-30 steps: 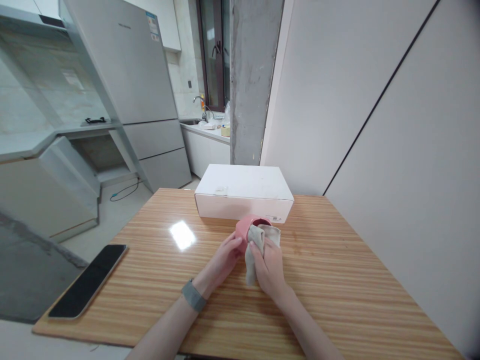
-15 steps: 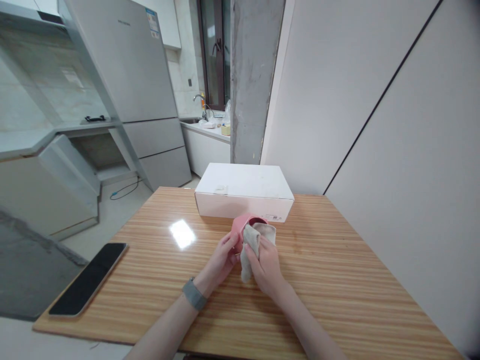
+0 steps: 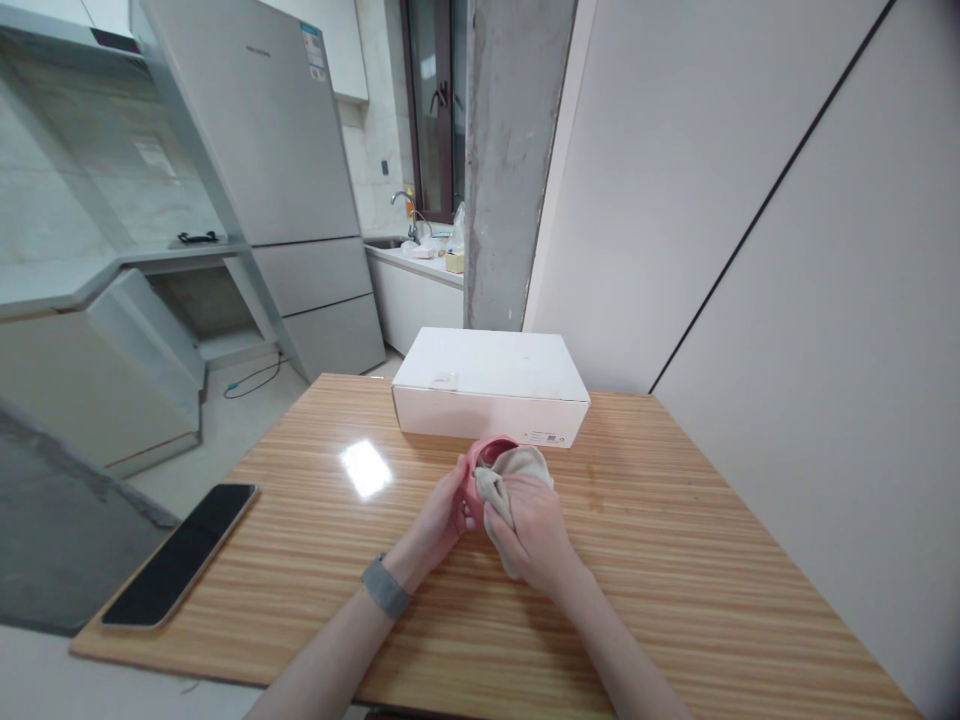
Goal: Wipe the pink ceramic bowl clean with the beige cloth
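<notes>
My left hand [image 3: 448, 508] is closed on the left side of a pink hollow container [image 3: 472, 470], cup-like, with its opening tilted up toward me. In my right hand [image 3: 534, 525] is a bunched light grey cloth [image 3: 527, 463], pressed against the container's rim and partly inside its mouth. The right fingers are mostly hidden by the cloth and the back of the hand. Both hands are above the wooden table [image 3: 675, 560], just in front of a white box [image 3: 491, 365]. A grey band [image 3: 386, 588] circles my left wrist.
A dark-screened phone [image 3: 180, 555] lies at the table's left edge. Beyond the table stand a grey fridge [image 3: 300, 150], a counter with a sink and faucet [image 3: 411, 215], and a bare concrete pillar [image 3: 506, 170]. A white wall [image 3: 675, 150] runs along the right.
The pink container has turned so that its opening faces me more. My right hand has pushed the cloth over the rim, and the cloth's folds have shifted.
</notes>
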`<state>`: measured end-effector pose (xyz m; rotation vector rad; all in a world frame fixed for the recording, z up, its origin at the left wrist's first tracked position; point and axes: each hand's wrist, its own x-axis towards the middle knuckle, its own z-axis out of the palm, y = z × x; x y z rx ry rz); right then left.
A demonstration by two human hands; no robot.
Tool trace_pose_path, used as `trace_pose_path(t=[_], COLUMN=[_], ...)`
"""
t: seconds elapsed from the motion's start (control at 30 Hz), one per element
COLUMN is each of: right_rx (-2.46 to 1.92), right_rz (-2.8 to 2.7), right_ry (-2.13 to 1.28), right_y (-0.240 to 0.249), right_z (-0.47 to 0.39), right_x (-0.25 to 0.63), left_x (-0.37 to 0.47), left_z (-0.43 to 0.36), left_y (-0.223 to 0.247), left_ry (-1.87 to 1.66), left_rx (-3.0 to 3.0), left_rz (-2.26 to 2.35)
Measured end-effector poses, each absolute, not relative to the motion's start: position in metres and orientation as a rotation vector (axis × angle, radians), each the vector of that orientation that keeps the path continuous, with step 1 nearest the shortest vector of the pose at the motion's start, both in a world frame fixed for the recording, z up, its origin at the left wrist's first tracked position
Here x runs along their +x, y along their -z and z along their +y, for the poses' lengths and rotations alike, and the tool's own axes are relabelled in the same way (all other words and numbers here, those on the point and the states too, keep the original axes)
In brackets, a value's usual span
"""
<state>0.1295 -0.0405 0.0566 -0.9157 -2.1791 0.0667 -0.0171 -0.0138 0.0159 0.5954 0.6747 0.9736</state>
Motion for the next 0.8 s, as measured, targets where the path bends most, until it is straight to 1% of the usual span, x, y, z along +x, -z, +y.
trace_pose_path(t=[0.17,0.4,0.67,0.8], right_rx=[-1.006,-1.106,-1.151,-1.102], right_rz=[-2.023,-1.893,-1.719,-1.675], right_ry=[-0.116,-0.126,-0.357,-0.404], right_y=[-0.049,-0.049,-0.040,-0.034], right_z=[-0.035,-0.038,-0.038,-0.039], right_x=[0.131,0.130,0.127,0.124], left_x=[-0.022,-0.023,-0.014,-0.013], left_z=[-0.018,-0.022,-0.021,-0.020], left_y=[-0.027,-0.026,-0.022,-0.013], left_ry=[-0.956,-0.958,-1.081,-1.102], left_rx=[0.679,0.813,0.866,0.868], left_rz=[0.569,0.483,0.483,0.526])
